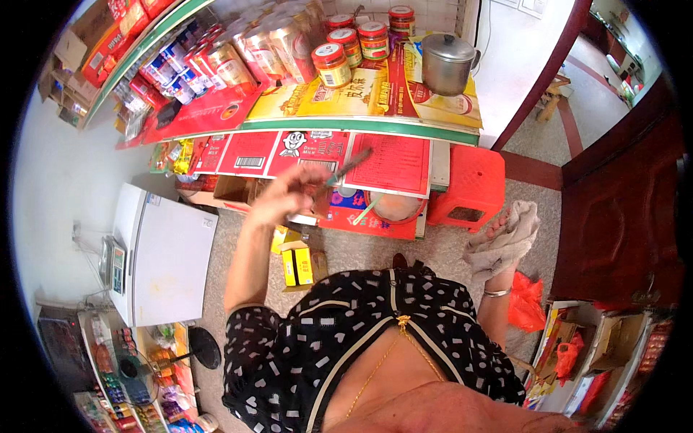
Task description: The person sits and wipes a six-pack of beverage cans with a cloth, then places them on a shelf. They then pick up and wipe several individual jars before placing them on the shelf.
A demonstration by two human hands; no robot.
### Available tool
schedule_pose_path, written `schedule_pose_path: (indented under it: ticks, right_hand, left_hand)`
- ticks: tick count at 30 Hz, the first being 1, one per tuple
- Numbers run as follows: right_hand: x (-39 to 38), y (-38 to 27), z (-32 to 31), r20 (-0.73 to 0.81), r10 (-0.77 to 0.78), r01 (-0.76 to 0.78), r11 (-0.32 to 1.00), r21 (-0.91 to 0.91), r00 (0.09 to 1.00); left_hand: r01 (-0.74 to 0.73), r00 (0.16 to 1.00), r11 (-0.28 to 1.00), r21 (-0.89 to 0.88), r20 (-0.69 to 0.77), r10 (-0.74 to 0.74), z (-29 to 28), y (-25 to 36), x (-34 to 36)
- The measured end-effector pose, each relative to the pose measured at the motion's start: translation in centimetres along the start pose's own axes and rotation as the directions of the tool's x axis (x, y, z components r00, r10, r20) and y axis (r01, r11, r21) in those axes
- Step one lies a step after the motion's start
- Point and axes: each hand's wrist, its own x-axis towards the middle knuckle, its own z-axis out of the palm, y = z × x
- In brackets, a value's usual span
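My left hand [285, 196] is raised in front of the shelf, its fingers closed around the greenish handle of a slim knife [354, 164]. The knife's dark blade points up and to the right, over red printed cardboard [397, 162] on the middle shelf. On the right, a grey-white cloth [514, 249] is bunched in my right hand [498, 225], whose fingers show partly through its folds. A bracelet circles that wrist. Below the red cardboard is a round container [397, 207] with a pale green stick leaning by it.
Jars [333, 66], cans and a lidded metal pot [445, 65] stand on the upper shelf. A red plastic stool [469, 187] is right of the shelf. Yellow boxes [297, 265] lie on the floor. A white chest freezer [170, 252] stands left, a dark red door [624, 216] right.
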Motion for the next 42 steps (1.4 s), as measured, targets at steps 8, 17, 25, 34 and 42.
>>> schedule_pose_path:
  ticks: [8,17,25,34,42]
  right_hand:
    - [1.4,2.7,-0.3,0.064,0.016,-0.016,1.000,-0.001,0.998]
    - [7.6,-4.1,0.1,-0.010,-0.061,0.061,0.998,0.026,0.998]
    - [15.1,-9.5,7.2,0.201,-0.089,0.136,0.962,-0.237,0.976]
    - [24.3,-7.5,20.2,0.759,-0.286,0.504,0.861,-0.064,0.585]
    - [24.6,-5.4,22.3,0.929,0.079,0.213,0.963,-0.165,0.362]
  left_hand:
    - [0.055,0.982,0.987,0.148,-0.190,-0.026,2.6,-16.0,9.7]
    - [0.329,0.870,0.462,0.823,-0.455,0.190,7.1,-22.5,24.9]
    - [0.467,0.834,0.271,0.842,-0.521,0.181,7.2,-26.8,27.2]
    - [-0.095,0.744,0.597,0.797,-0.342,0.574,13.2,-11.4,14.2]
    - [-0.131,0.641,0.603,0.786,-0.397,0.657,15.3,5.6,21.9]
